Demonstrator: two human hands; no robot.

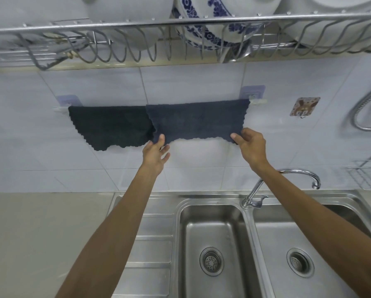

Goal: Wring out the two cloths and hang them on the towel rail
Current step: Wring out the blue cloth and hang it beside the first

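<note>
Two cloths (110,125) (198,119) over towel rail (258,101)

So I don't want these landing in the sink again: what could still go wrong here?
Both hands, left hand and right hand, pinch the blue-grey cloth by its lower corners; a hard tug could slide it off the towel rail or strain the rail's stick-on mount. Its left edge overlaps the dark green cloth, which may dry slowly there.
</note>
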